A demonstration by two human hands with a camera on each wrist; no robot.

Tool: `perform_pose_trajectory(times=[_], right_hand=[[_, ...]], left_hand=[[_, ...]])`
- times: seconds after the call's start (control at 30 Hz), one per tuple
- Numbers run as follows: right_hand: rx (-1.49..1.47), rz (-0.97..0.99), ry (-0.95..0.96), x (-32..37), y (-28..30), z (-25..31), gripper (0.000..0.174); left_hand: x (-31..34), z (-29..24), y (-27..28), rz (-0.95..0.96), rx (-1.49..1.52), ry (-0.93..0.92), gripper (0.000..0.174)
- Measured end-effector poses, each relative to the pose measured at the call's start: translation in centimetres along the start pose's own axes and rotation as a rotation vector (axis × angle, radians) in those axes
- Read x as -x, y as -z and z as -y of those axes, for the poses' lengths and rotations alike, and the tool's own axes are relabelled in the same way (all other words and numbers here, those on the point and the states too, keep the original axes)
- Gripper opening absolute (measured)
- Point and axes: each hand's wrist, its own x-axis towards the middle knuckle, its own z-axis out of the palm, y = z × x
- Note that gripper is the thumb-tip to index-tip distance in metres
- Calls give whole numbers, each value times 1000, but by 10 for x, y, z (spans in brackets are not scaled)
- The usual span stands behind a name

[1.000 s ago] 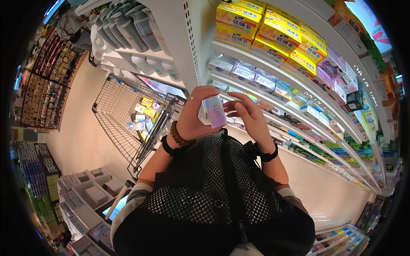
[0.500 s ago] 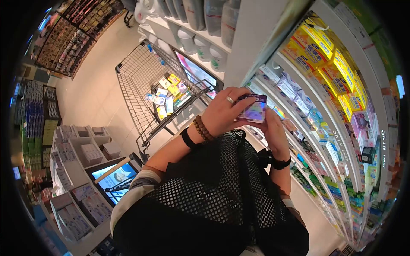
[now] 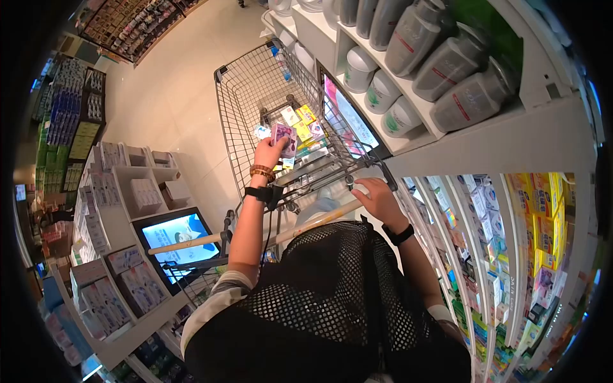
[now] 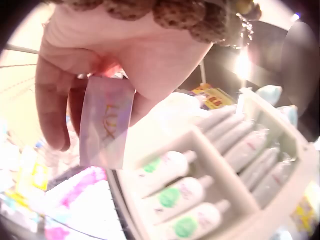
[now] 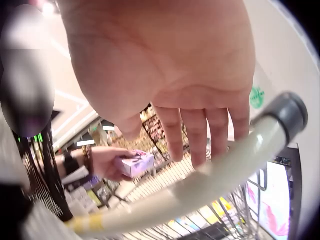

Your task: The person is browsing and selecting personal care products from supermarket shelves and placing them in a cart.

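My left hand [image 3: 269, 153] is stretched out over the shopping cart [image 3: 225, 121], pinching a pink-purple Lux soap box [image 3: 287, 142]. In the left wrist view the lettered side of the soap box [image 4: 106, 125] faces the camera, between thumb and fingers. My right hand [image 3: 381, 203] is at the right end of the cart's pale handle [image 3: 319, 220]. Its fingers are extended over that handle [image 5: 200, 187] in the right wrist view, not wrapped round it. Below the left hand, several yellow and white boxes [image 3: 306, 115] lie in the cart.
Shelves with grey bottles [image 3: 418, 45] and white bottles [image 3: 381, 89] stand beside the cart, with a lit screen [image 3: 348, 118] below. Yellow soap boxes [image 3: 543, 204] fill the shelf at right. A display stand [image 3: 124, 185] with another screen [image 3: 182, 236] is at left.
Both hands were together at the soap box; the right hand has left it and moved to the cart handle. The left hand has carried the box leftward over the cart. The view has turned left.
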Motion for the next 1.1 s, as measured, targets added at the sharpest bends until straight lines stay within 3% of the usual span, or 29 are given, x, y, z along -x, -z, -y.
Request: perform_pose_trajectory(times=[0.07,0.17,0.2,0.23,0.27,0.5,0.67,0.87,1.0,1.03,1.07,1.1], right_hand=[[471,281,-6,3,-15,-9,25],[397,199,-11,0,-20,-3,30],[381,226,-21,-4,-19,-2,27],[384,231,-23,-6,-19,0,27],[381,234,-24,-7,-20,2,27],[364,261,-61,-18,-21,2,23],[398,246,-53,-25,-27,2,24],[364,225,-23,-13,-18,-2,23],[100,122,-31,0,-7,-23,12],[76,114,16,-2,5,-25,14],[57,-11,53,6,8,-33,20],[12,-21,60,11,18,-34,22]], left_hand=[[-74,59,7,5,-39,183,46],[-157,163,2,14,-156,438,36],[-180,203,-7,126,-177,392,41],[-202,239,-16,236,-192,340,59],[-200,246,-20,285,-317,338,54],[-187,239,-13,451,-1186,133,32],[-191,238,-8,443,-998,246,30],[-159,244,-11,559,-966,256,30],[-186,237,-17,747,-1097,46,31],[-205,228,-17,806,-1091,-24,31],[-226,214,-20,855,-1036,-56,32],[-208,178,-27,697,-983,-24,33]])
